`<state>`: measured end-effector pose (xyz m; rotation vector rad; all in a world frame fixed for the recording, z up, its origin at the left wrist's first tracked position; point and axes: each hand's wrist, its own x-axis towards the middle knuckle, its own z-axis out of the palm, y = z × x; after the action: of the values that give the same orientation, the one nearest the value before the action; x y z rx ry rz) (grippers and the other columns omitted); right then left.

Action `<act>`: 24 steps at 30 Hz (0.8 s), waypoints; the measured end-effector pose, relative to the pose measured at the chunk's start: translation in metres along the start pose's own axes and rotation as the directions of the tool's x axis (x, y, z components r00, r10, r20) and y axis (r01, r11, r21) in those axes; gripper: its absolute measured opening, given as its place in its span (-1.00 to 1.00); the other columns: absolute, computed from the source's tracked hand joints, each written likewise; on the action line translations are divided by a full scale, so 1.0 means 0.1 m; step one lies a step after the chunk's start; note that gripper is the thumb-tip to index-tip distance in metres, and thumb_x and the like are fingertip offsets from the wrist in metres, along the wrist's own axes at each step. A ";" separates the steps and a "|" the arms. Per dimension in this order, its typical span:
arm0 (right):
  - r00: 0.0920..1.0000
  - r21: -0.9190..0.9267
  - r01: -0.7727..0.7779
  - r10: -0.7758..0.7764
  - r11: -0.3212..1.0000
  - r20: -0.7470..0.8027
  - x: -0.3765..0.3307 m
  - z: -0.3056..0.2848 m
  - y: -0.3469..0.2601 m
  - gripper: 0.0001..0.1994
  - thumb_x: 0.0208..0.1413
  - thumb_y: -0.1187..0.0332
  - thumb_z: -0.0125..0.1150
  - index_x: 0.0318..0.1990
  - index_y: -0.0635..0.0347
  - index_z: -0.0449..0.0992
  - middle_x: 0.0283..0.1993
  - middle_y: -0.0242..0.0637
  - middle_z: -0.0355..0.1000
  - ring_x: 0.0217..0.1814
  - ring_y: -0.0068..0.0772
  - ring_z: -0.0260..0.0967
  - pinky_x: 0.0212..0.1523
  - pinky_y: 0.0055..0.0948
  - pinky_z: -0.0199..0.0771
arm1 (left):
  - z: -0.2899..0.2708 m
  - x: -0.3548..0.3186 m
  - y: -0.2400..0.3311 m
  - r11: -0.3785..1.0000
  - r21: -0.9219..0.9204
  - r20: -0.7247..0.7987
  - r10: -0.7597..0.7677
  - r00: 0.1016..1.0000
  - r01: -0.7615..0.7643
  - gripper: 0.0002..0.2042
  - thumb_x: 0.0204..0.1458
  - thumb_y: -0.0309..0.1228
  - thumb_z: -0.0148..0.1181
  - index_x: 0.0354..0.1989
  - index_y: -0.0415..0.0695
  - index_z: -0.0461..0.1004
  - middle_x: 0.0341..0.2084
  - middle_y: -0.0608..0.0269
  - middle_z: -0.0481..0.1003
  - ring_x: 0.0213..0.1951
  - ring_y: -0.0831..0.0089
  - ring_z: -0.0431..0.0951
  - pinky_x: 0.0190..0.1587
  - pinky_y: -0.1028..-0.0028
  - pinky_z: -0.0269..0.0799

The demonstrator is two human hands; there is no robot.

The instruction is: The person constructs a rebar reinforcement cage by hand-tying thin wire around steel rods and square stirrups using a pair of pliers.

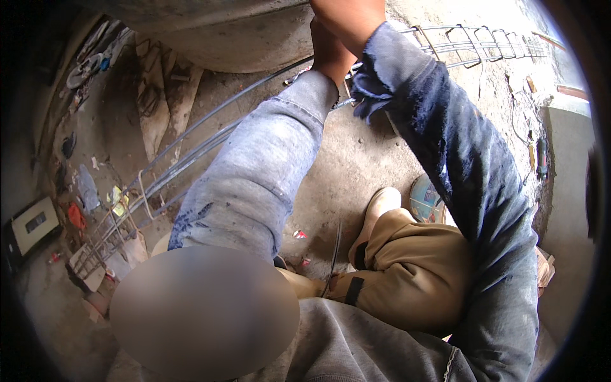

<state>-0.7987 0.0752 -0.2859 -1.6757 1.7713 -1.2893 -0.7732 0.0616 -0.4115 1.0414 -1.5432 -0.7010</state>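
My left hand (330, 56), below a faded light-blue sleeve, reaches to the top edge of the head view. Over it crosses my right hand (351, 19), whose dark denim sleeve is frayed at the cuff. The fingers of both are hidden or cut off by the frame, so any hold is out of sight. Close under my wrists run long steel bars (207, 146), lying slantwise from lower left to upper right. Bent wire stirrups (468, 46) surround the bars at the upper right, and another stirrup (145, 194) loops round them at the left.
A large grey rounded body (254, 44) fills the top. Wooden boards (153, 105) lie left of it. Scraps and a pale box (36, 224) lie at the far left. My bent leg (414, 274), a light boot (382, 207) and a printed round container (425, 198) are at centre right.
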 end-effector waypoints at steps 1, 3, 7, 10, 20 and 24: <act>0.984 -0.029 0.174 -0.175 0.984 -0.045 0.02 -0.04 0.07 -0.37 -0.17 0.51 0.13 0.15 0.37 0.12 -0.05 0.25 0.28 0.04 0.18 0.27 0.03 -0.17 0.30 | 0.02 0.00 0.00 1.000 0.006 0.016 0.013 1.000 -0.013 -0.57 0.04 -0.30 0.15 0.08 -0.18 0.31 0.00 0.02 0.37 0.06 0.29 0.35 0.04 0.34 0.27; 0.855 -0.159 0.490 -0.508 0.857 -0.105 0.14 -0.22 0.30 -0.38 -0.17 0.53 0.09 0.15 0.37 0.12 -0.07 0.22 0.30 0.03 0.19 0.27 0.00 -0.16 0.32 | 0.20 0.03 0.06 0.997 -0.003 0.062 0.071 0.996 -0.071 -0.56 0.03 -0.30 0.15 0.08 -0.18 0.30 0.03 0.01 0.35 0.09 0.27 0.34 0.07 0.33 0.26; 0.869 0.327 0.329 -0.420 0.886 0.261 0.15 -0.22 0.14 -0.43 -0.22 0.59 0.06 0.09 0.35 0.18 -0.25 -0.13 0.36 -0.14 -0.25 0.34 -0.15 -0.40 0.37 | -0.19 0.25 -0.29 0.606 0.534 0.331 0.492 0.805 -0.590 -0.58 0.07 -0.22 0.07 0.09 -0.13 0.32 0.02 0.16 0.37 0.11 0.32 0.30 0.06 0.28 0.25; 0.784 0.379 0.136 -0.334 0.915 0.524 0.29 -0.45 0.24 -0.64 -0.29 0.66 0.09 -0.26 0.16 0.22 -0.43 -0.46 0.19 -0.36 -0.60 0.13 -0.39 -0.53 0.23 | -0.32 0.30 -0.17 0.931 0.113 0.469 0.259 0.844 -0.348 -0.51 -0.03 -0.30 0.22 0.09 -0.12 0.26 0.00 0.16 0.36 0.02 0.35 0.34 -0.01 0.30 0.31; 0.465 0.509 -0.164 -0.388 0.845 0.795 0.47 -0.51 0.24 -0.54 -0.36 0.75 0.00 -0.19 0.13 0.24 -0.28 -0.46 0.26 -0.15 -0.54 0.21 -0.14 -0.53 0.27 | -0.24 0.27 -0.08 0.878 -0.479 0.362 0.191 0.913 0.006 -0.44 -0.19 -0.34 0.43 -0.01 -0.14 0.29 -0.17 0.21 0.41 -0.15 0.45 0.35 -0.14 0.38 0.35; 0.420 0.496 -0.157 -0.397 0.854 0.816 0.47 -0.62 0.24 -0.52 -0.36 0.76 0.00 -0.17 0.15 0.24 -0.23 -0.42 0.30 -0.08 -0.52 0.22 -0.04 -0.53 0.24 | -0.32 0.27 0.24 0.958 -0.284 0.357 0.156 0.921 -0.052 -0.49 -0.14 -0.37 0.39 -0.01 -0.18 0.32 -0.21 0.25 0.42 -0.19 0.47 0.36 -0.16 0.41 0.34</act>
<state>-0.8720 0.0507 -0.2596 -1.6639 0.5545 -0.5258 -0.7486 0.0512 -0.3712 0.6368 -1.7545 -1.0487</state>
